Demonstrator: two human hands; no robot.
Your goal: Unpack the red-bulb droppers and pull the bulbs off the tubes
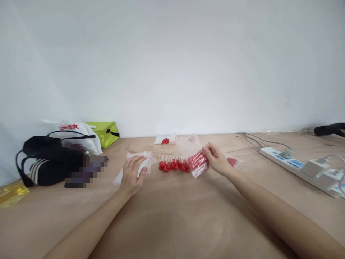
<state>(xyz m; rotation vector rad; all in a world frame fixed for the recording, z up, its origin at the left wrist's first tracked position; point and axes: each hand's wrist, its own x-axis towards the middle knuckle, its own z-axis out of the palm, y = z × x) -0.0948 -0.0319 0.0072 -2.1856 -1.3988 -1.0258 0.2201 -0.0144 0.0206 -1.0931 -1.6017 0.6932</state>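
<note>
My right hand (214, 158) pinches the edge of a clear zip bag (198, 162) with red pieces inside, raised above the table. My left hand (133, 174) lies with its fingers stretched over a pile of clear zip bags (147, 162) and grips nothing that I can see. Between the hands is a row of wooden sticks with red tips (172, 164), the tips pointing toward me. Behind my right hand, partly hidden, lies another zip bag with red pieces (234, 162).
At the back are a small bag with red pieces (165, 141) and a clear bag (185, 144). On the left stand a black bag (56, 162), a white plastic bag (88, 142) and a green case (104, 133). A power strip (293, 165) with plugs lies right.
</note>
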